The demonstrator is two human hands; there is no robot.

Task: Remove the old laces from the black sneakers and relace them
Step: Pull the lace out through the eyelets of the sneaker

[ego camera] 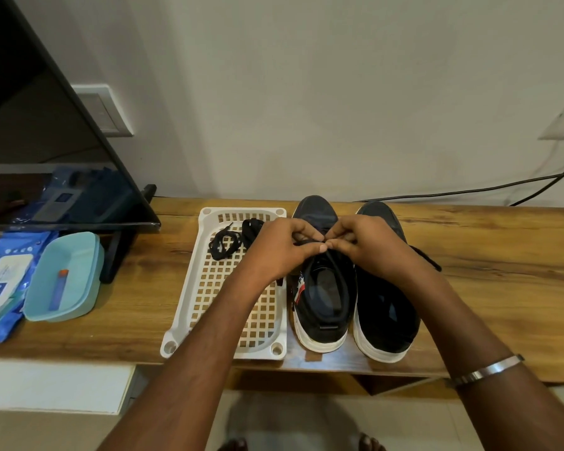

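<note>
Both hands, left hand and right hand, pinch a black lace with curled fingers over the left shoe. More laces lie in the white tray on the worktop.

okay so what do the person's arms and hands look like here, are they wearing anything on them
Both forearms are bare, with no sleeves or gloves in view. The left hand shows no rings or watch. The right hand is also bare, but that arm carries a plain silver metal bangle around the forearm.
</note>
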